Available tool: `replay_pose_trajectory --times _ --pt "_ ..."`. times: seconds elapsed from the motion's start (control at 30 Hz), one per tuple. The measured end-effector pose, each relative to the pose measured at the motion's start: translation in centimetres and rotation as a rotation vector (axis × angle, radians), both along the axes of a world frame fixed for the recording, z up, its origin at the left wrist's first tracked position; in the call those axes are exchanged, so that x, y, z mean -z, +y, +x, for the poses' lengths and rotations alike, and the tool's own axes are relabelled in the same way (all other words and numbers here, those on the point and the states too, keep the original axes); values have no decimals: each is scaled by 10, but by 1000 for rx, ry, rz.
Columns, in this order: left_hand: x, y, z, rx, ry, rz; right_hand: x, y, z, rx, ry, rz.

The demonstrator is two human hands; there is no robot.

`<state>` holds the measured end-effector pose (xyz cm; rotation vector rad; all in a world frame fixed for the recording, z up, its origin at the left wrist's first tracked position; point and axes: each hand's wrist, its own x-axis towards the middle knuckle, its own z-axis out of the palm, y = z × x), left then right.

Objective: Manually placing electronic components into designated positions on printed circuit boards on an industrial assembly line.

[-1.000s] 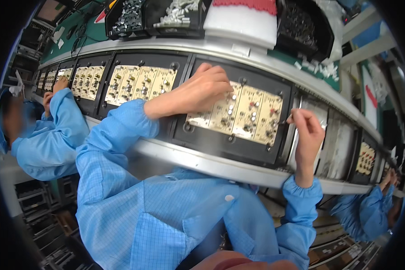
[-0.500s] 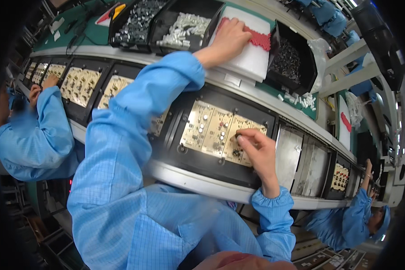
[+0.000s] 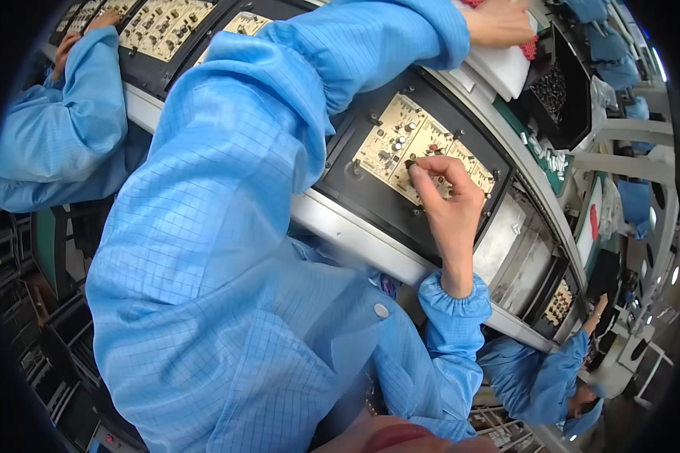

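Right hand (image 3: 455, 200) pinches a dark part (image 3: 410, 164) at the board (image 3: 389, 136). Left hand (image 3: 500, 23) is beside red foam (image 3: 530, 50) above a white block (image 3: 504, 73); grip cannot be determined.

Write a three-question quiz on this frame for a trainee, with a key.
1. Which of the wearer's hands pinches the small dark part at the nearest boards?
2. True or false: the wearer's left hand is also at those boards.
3. What colour is the bin just right of the white block? a) red b) black c) yellow

Key: 1. The right hand. 2. False; it is at the white block. 3. b
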<state>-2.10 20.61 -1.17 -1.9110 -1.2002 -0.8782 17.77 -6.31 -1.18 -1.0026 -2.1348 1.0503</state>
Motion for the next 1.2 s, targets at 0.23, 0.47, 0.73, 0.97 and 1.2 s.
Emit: replay_pose_trajectory --times 0.23,0.47,0.73,0.97,1.2 --pt "-23 -70 -36 141 -281 -170 13 -5 -19 -70 -102 287" --pt "-2 -251 -76 311 -448 -394 26 -4 -24 -91 -132 500" --pt "35 -279 -111 253 -515 -558 28 -9 -27 -113 -212 620" --pt "16 -281 -101 272 -431 -619 -4 28 1 -115 -179 527" --pt "12 -273 -85 346 -603 -751 15 208 116 368 -374 603"
